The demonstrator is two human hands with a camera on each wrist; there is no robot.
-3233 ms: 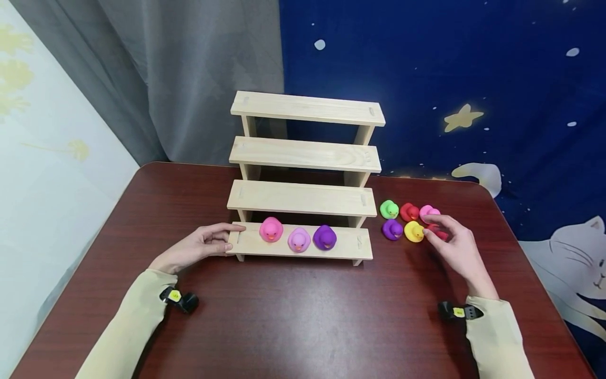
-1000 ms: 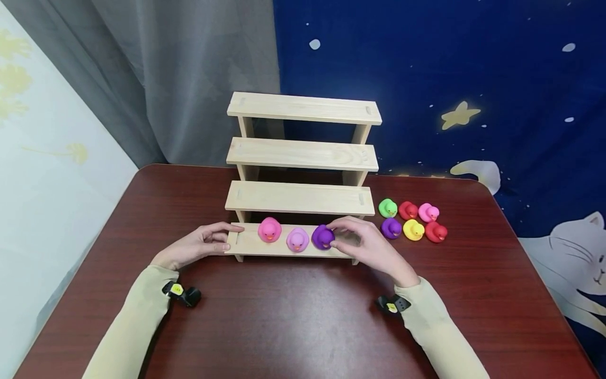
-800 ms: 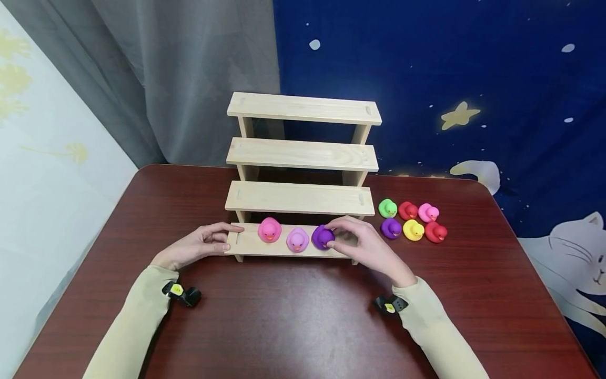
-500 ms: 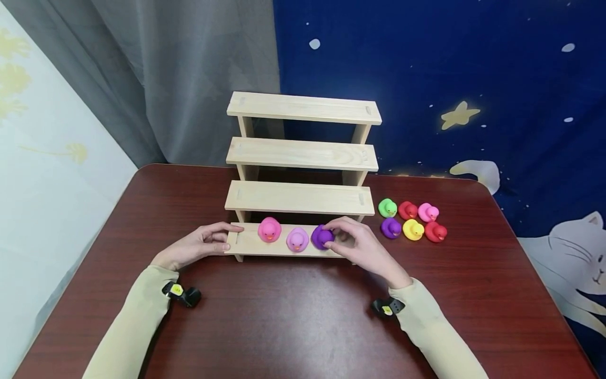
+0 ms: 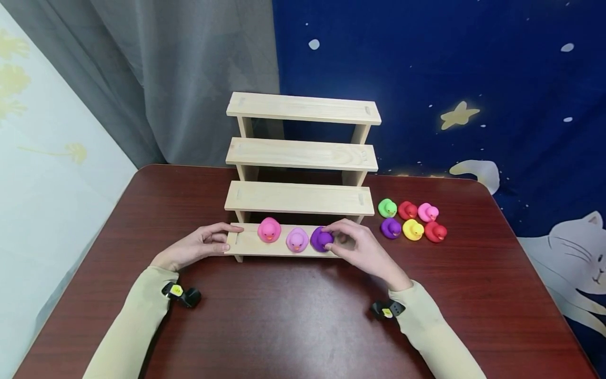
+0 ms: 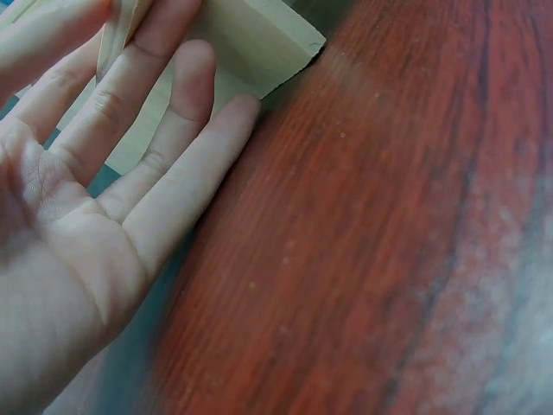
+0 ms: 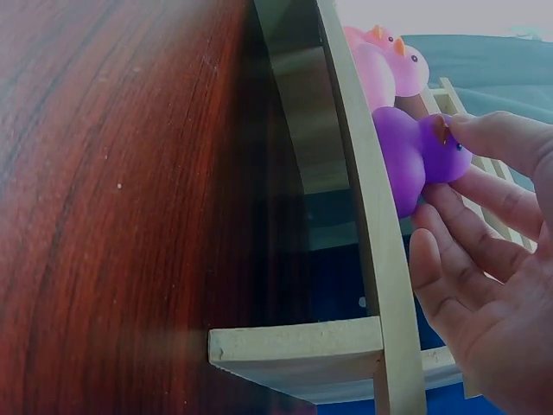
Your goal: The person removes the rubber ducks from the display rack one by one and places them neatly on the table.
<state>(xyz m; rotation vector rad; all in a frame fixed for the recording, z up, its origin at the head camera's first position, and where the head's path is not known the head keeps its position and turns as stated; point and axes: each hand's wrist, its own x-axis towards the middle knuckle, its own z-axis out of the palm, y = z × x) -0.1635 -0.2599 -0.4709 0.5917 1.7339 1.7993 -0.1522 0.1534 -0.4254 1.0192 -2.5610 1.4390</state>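
My left hand grips the left end of the lowest board of a stepped wooden display stand, fingers on top and thumb at the front edge. In the left wrist view, that hand's fingers lie around the board's end. On the lowest board sit a pink rubber duck, a lilac rubber duck and a purple rubber duck. My right hand pinches the purple duck between thumb and fingers. The right wrist view shows the purple duck standing on the board, close to the lilac one.
Right of the stand, several more ducks rest on the dark red wooden table: green, red, pink, purple, yellow and another red. Grey and blue curtains hang behind.
My right hand has come left from the red duck near the table's right side to the purple duck on the board. That duck has turned and shifted slightly left. The left hand stays put.
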